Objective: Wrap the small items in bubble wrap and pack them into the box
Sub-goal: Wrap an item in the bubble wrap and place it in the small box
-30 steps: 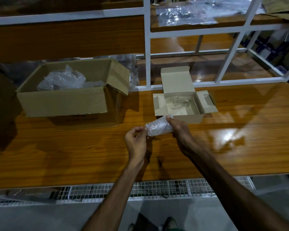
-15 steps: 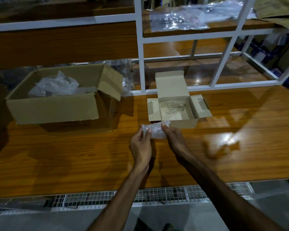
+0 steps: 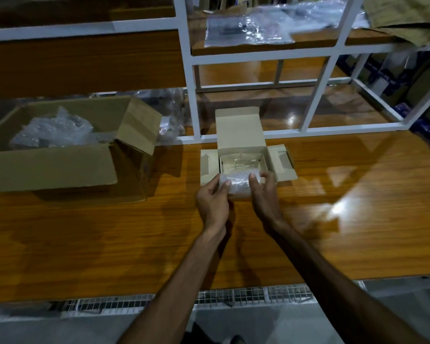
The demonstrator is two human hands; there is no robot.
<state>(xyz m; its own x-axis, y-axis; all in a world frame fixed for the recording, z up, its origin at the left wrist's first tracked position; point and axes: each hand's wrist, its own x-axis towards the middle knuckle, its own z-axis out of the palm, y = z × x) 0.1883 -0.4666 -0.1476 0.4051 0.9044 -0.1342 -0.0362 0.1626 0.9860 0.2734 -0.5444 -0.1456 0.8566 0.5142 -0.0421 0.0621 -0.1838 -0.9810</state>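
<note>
Both hands hold a bubble-wrapped bundle (image 3: 237, 185) just at the near edge of the small open box (image 3: 242, 137), likely to drop it inside. The left hand (image 3: 212, 203) grips its left end; the right hand (image 3: 263, 194) pinches the right end, fingers (image 3: 253, 180) curled to keep the wrap closed above the tabletop (image 3: 333, 232).

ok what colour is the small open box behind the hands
Pale beige cardboard: the small box, seen best in the head view.
</note>
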